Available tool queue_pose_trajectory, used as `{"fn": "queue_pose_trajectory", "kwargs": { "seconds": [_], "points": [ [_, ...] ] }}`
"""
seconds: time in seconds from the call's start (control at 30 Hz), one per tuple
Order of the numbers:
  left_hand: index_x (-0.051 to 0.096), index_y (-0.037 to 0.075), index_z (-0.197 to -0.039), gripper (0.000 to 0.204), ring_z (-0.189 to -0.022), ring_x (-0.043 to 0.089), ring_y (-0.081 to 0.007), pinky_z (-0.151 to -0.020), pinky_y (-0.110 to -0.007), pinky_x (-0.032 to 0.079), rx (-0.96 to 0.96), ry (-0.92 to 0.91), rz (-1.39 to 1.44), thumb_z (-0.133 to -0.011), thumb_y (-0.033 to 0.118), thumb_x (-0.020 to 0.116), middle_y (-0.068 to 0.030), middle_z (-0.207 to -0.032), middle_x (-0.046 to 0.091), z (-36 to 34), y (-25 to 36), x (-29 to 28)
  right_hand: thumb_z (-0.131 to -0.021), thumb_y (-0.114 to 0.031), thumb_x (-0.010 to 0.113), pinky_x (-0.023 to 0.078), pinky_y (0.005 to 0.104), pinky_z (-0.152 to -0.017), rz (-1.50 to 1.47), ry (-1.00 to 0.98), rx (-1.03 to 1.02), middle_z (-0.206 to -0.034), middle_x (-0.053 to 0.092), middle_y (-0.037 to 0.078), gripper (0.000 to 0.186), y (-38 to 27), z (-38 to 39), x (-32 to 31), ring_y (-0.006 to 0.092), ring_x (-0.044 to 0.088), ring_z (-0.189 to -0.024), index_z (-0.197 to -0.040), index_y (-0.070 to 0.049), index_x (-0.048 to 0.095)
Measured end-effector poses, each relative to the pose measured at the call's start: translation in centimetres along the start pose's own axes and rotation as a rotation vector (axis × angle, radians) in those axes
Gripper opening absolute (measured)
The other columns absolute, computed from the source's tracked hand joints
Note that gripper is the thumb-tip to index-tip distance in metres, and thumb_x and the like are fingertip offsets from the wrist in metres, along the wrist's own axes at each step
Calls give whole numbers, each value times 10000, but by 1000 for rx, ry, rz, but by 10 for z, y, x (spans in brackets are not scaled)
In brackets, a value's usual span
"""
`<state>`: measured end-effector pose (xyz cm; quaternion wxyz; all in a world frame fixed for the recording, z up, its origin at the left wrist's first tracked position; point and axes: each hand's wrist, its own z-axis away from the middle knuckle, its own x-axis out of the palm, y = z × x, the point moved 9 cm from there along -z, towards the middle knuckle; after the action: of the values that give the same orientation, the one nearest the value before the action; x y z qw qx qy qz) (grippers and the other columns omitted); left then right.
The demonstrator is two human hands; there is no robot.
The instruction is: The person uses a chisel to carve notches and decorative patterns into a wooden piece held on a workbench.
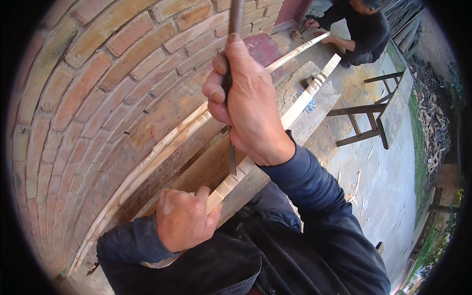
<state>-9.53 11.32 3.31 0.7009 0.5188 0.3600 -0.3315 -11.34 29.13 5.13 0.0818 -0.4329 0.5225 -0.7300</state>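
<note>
My right hand (253,105) is closed around a long dark metal chisel (236,14), held upright with its flat lower end on a pale squared wooden strip (295,113). The strip lies diagonally along a weathered plank bench (241,189) and has cut notches near the chisel and toward its far end. My left hand (184,216) is closed on the near part of the strip, below the chisel. Beside the strip, to the left, long carved wooden poles (172,137) lie along the brick wall. Small blue pieces (307,104), too small to name, sit beside the strip's far part.
A brick wall (98,64) rises on the left. At the back, a co-worker (364,29) in dark clothes crouches, holding a pale pole. An overturned wooden bench (368,118) lies at right, with wood scraps (356,187) on the concrete and a woodpile (430,113) beyond.
</note>
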Motion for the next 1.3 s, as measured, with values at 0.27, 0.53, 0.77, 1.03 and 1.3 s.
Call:
{"fn": "queue_pose_trajectory", "kwargs": {
  "seconds": [0.27, 0.53, 0.77, 1.03, 1.3],
  "points": [
    [633, 13, -848, 274, -513, 618, -399, -567, -507, 469, -6, -28, 17, -860, 279, 697, -185, -553, 582, -1, -2, 1, -1101, -538, 424, 246, 240, -395, 81, -34, -17, -598, 505, 34, 491, 1, -1, 7, 86, 355, -424, -917, -90, 506],
    [632, 12, -842, 258, -516, 620, -408, -552, -505, 478, 19, 4, 18, -846, 256, 713, -191, -562, 591, -1, 0, 0, -1098, -508, 445, 271, 250, -388, 235, -108, -196, -595, 528, 35, 483, -9, 1, 17, 88, 387, -413, -902, -75, 532],
    [640, 47, -844, 262, -502, 639, -345, -547, -461, 493, 55, 44, -70, -845, 293, 728, -139, -529, 593, -2, -4, 0, -1098, -562, 411, 263, 250, -375, 108, -28, -41, -596, 536, 50, 520, 0, 7, 3, 102, 382, -399, -896, -96, 523],
    [637, 20, -832, 259, -530, 622, -427, -551, -512, 494, 11, 59, -7, -848, 267, 712, -207, -574, 595, 1, -2, -3, -1124, -545, 320, 232, 228, -353, -230, -164, 80, -625, 507, 2, 465, -33, 13, 1, 70, 280, -348, -914, -148, 439],
    [621, 48, -799, 264, -531, 613, -412, -579, -516, 477, 21, 69, -41, -848, 290, 718, -198, -581, 593, 3, -1, -2, -1128, -524, 320, 221, 231, -372, -120, -130, 174, -626, 517, 36, 472, -1, 6, 2, 78, 261, -362, -925, -114, 436]
  ]
}}
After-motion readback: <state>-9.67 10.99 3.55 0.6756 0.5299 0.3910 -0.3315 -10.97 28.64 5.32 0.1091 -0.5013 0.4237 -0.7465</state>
